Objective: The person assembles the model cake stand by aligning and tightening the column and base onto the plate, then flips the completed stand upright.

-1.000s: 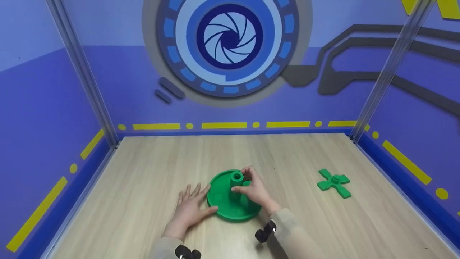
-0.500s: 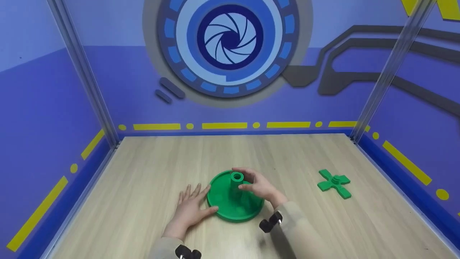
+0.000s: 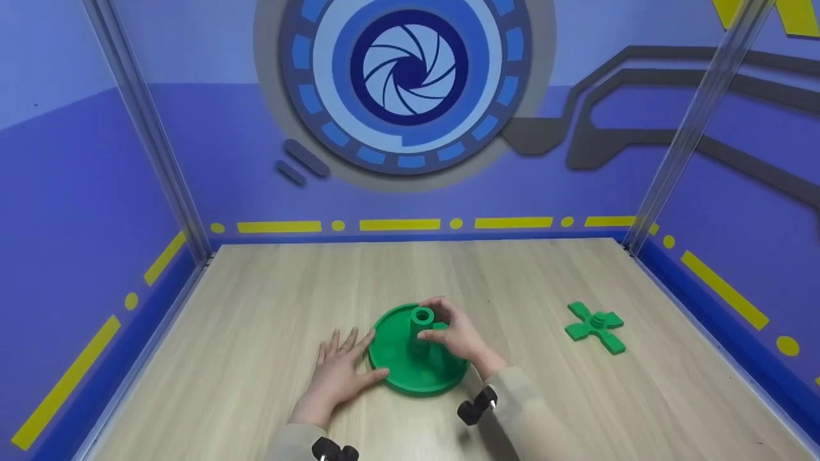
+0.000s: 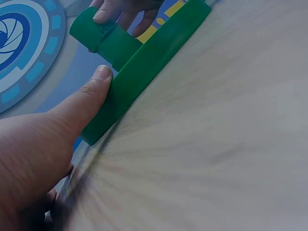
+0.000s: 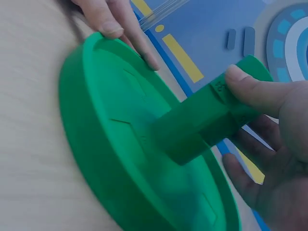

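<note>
Slightly leftward the right hand [image 3: 456, 334] had shifted, grasping the green post [image 3: 419, 325]; the left hand [image 3: 341, 371], splayed, touched the green dish [image 3: 398, 360]

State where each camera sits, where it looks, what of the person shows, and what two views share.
Head: worn on the head, facing forward and down at the table, green dish, post and four-armed piece; left hand, right hand and both sleeves show.
Left wrist: worn there, facing the green dish's outer side; left hand close, part of the right hand beyond.
Right wrist: worn there, facing the post and the green dish's inside; right hand close, part of the left hand beyond.
Both wrist views share green dish, post, both hands and wall motif.
</note>
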The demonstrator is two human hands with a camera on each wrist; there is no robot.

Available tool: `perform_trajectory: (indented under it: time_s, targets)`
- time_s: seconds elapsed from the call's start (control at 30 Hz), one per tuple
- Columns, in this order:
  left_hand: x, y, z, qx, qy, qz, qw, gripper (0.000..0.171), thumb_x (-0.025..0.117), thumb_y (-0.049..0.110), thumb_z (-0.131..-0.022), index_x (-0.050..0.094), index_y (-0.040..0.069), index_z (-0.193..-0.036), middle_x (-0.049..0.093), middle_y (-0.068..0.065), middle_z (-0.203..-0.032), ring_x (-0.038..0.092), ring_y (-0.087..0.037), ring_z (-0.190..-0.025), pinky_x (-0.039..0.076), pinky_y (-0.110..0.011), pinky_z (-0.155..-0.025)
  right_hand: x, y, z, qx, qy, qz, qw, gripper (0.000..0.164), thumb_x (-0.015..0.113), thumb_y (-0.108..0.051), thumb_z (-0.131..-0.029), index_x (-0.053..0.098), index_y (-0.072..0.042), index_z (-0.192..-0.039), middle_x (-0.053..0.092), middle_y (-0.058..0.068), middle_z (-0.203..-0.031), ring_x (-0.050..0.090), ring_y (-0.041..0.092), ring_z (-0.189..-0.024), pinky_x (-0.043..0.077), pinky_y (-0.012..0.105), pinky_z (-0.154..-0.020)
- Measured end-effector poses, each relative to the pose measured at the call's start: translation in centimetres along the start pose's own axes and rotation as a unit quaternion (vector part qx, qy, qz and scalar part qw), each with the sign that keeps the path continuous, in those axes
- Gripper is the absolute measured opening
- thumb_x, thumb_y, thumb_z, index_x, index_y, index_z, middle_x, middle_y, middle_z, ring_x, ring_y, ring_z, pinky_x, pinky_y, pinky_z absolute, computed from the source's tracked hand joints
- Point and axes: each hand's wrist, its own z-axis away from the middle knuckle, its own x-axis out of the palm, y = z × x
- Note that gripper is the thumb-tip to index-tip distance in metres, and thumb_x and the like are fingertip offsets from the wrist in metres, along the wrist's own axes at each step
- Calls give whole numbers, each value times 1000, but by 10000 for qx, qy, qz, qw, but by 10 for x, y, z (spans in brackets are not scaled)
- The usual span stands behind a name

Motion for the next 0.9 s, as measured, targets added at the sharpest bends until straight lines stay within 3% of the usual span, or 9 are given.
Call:
perform_trajectory:
  time_s: [0.1, 0.23, 0.4, 0.57, 0.73, 0.9]
  targets:
    - [0, 0, 0, 5, -9, -5, 10000, 89, 68, 70, -86, 42, 26, -159, 30, -17, -169, 9, -50, -159, 2, -69, -128, 5, 2, 0, -44, 305, 66, 9995, 51, 86, -8, -83, 59, -1, -125, 69, 18, -123, 64, 25, -112, 54, 44, -103]
    - [0, -1, 0, 21, 2, -58, 10000, 89, 68, 71, -86, 41, 27, -159, 30, -17, -169, 9, -50, -159, 3, -68, -128, 10, 1, 2, 34, 588, 155, 9981, 54, 89, -11, -79, 56, -4, -121, 67, 16, -119, 63, 25, -108, 52, 55, -103]
    - [0, -1, 0, 44, 24, -77, 10000, 89, 67, 71, -86, 42, 27, -159, 31, -17, -169, 10, -50, -159, 4, -68, -128, 12, 0, 3, 161, 593, 354, 9975, 58, 90, -17, -79, 52, -8, -122, 64, 15, -121, 62, 29, -109, 50, 61, -102]
    - [0, -1, 0, 36, 18, -74, 10000, 90, 67, 72, -86, 42, 27, -159, 30, -17, -169, 10, -50, -158, 4, -69, -128, 4, -1, 3, 276, 193, 315, 9989, 66, 89, -18, -82, 53, -9, -137, 61, 18, -135, 61, 36, -119, 50, 59, -106]
    - [0, 0, 0, 23, 24, -65, 10000, 90, 68, 71, -86, 41, 27, -159, 30, -17, -169, 10, -50, -158, 3, -68, -128, -8, -2, 1, 218, -593, -201, 9978, 68, 78, -8, -91, 47, -6, -152, 53, 21, -152, 53, 42, -137, 41, 59, -118]
    - [0, 0, 0, 42, 22, -41, 10000, 89, 69, 70, -86, 41, 26, -159, 30, -18, -169, 10, -51, -158, 3, -68, -128, -13, -3, 1, 219, -1087, -267, 9935, 62, 70, -3, -96, 47, -6, -153, 54, 20, -152, 49, 41, -143, 38, 59, -121]
